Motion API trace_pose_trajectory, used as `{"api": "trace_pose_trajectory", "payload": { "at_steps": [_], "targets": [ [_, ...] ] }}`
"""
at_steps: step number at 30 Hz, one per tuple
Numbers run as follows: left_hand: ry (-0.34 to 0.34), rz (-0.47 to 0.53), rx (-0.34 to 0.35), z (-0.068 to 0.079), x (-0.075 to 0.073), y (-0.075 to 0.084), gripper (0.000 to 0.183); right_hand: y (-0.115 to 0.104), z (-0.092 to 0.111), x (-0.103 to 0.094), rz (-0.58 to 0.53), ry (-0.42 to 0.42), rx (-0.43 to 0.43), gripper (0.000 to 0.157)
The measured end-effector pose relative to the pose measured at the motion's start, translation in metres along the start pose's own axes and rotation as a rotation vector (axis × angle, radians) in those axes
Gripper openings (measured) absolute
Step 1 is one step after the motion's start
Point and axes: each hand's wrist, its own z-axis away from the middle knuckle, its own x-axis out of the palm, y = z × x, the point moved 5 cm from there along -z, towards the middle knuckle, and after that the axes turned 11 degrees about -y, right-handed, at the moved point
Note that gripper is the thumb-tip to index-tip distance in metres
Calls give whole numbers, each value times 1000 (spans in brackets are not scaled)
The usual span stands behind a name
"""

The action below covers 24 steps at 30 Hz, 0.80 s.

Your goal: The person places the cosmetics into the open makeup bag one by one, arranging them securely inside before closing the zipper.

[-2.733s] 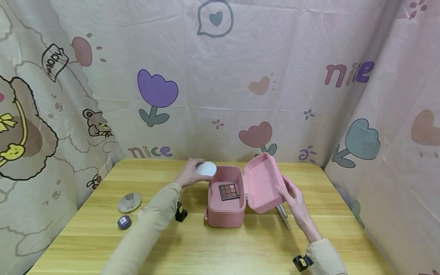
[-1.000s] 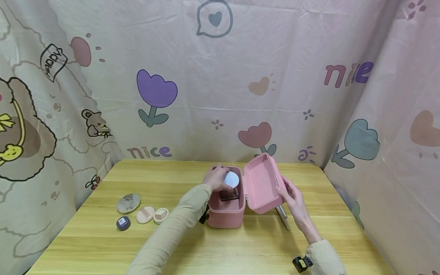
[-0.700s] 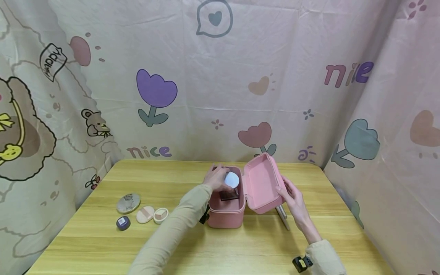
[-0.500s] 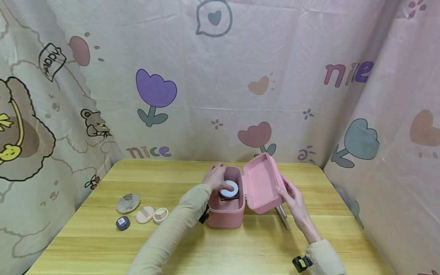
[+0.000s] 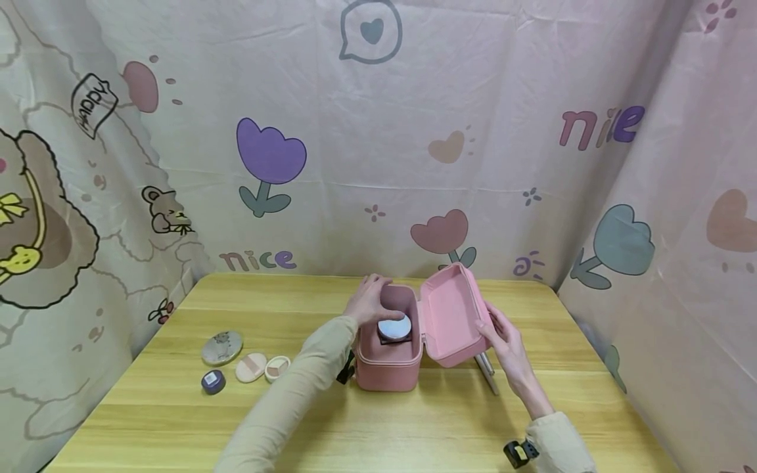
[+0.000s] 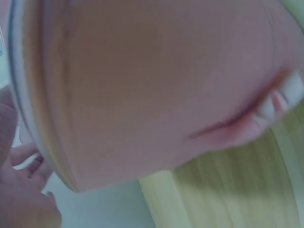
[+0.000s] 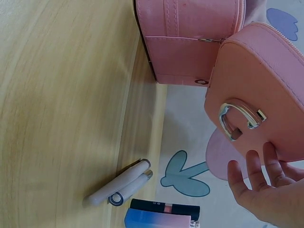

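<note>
In the head view a pink makeup case (image 5: 387,377) stands unzipped, its lid (image 5: 451,315) swung out to the right. My left hand (image 5: 369,304) is over the case's left rim with fingers spread, the thumb beside a round white-topped compact (image 5: 395,329). That compact lies inside on a dark eyeshadow palette (image 5: 390,341), which it mostly covers. Whether the thumb still touches it is unclear. My right hand (image 5: 510,345) holds the lid's edge, thumb inside and fingers outside. The right wrist view shows those fingers against the outer lid near its handle (image 7: 240,116).
Left on the wooden table (image 5: 378,437) lie a round patterned tin (image 5: 222,347), a purple jar (image 5: 213,382), a powder puff (image 5: 251,367) and a small round contour pan (image 5: 276,368). Behind the lid are silver tubes (image 5: 487,373); the right wrist view adds a blue-pink box (image 7: 156,219).
My left hand has carried the compact from left of the case into it, lowered it onto the palette, and drawn its fingers slightly up and away. The right hand keeps holding the lid.
</note>
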Motion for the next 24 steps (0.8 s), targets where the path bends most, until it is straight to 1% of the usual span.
{"api": "trace_pose_trajectory", "payload": {
  "at_steps": [3, 6, 8, 10, 17, 20, 24],
  "targets": [
    [69, 87, 48, 2, -5, -7, 74, 0, 0, 0, -1, -1, 1, 58],
    [153, 151, 98, 5, -12, -17, 65, 0, 0, 0, -1, -3, -2, 57],
    [205, 169, 119, 7, -18, -25, 59, 0, 0, 0, -2, -4, -2, 57],
    [250, 172, 126, 11, -23, -34, 55, 0, 0, 0, -2, -4, -2, 57],
    [356, 179, 79, 27, -43, -68, 41, 0, 0, 0, -4, -2, -5, 57],
    [387, 162, 47, 36, -52, -85, 42, 0, 0, 0, -5, -1, -4, 57],
    [425, 128, -24, 50, -68, -111, 46, -1, 1, 0, -5, 0, -5, 57]
  ]
}}
